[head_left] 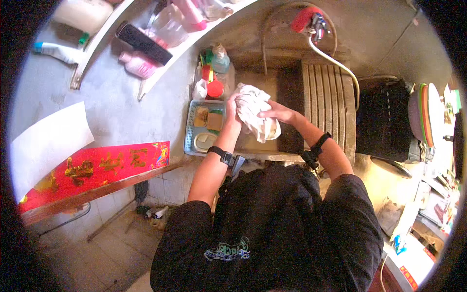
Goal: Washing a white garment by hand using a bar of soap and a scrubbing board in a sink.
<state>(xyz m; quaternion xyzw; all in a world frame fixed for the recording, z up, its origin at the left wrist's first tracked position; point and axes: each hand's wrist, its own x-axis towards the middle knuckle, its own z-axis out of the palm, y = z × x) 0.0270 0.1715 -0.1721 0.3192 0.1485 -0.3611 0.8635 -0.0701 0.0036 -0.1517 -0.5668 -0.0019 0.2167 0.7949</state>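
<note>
A bunched, wet-looking white cloth [258, 109] hangs over the basin of a concrete sink [270, 157]. My left hand [232, 108] grips its left side, the fingers partly hidden behind the folds. On the other side my right hand [280, 111] holds the cloth with the thumb lying across its front. The lower end of the cloth droops towards the sink's front rim. Right of the basin is a ridged washboard slab [325, 98]. A light-blue plastic basket [187, 127] by my left forearm holds soap bars [214, 121] and an oval soap dish [205, 142].
Behind the basket stand a red-lidded container [215, 89] and a clear bottle [220, 61]. A tap [316, 27] with a pale hose [334, 60] is on the back wall. Toiletries crowd a white shelf [171, 58] at upper left. Black fabric [383, 120] hangs beside stacked round basins [425, 113].
</note>
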